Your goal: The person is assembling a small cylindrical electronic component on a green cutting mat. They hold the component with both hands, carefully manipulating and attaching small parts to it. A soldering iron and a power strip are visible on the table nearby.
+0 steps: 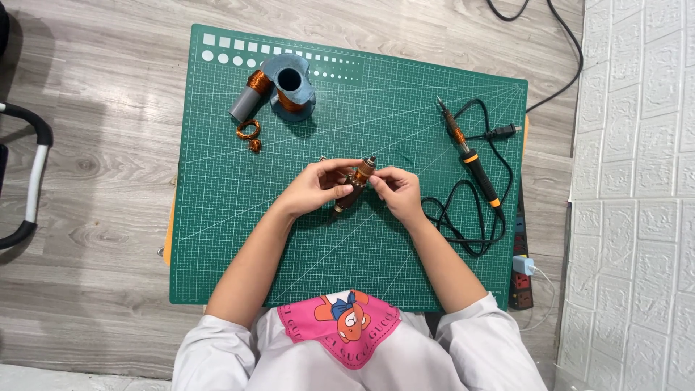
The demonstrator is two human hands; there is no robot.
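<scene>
Looks like a home hobby electronics setup, right on the floor

Green cutting mat (376, 239) laid over grey wood-look flooring (94, 188), soldering iron (470, 156) plugged in, copper wire spools (279, 90), power strip (520, 279) by the white brick-pattern wall (637, 181).

A pale grey long-sleeved top (239, 355), sleeves pushed up, with a pink cartoon-bear bib-shaped collar panel (339, 326).

No packages, labels, signs or screens are showing in this view; nothing on the green cutting mat (405, 239) or the wooden floor (94, 166) around it is carrying one.
</scene>
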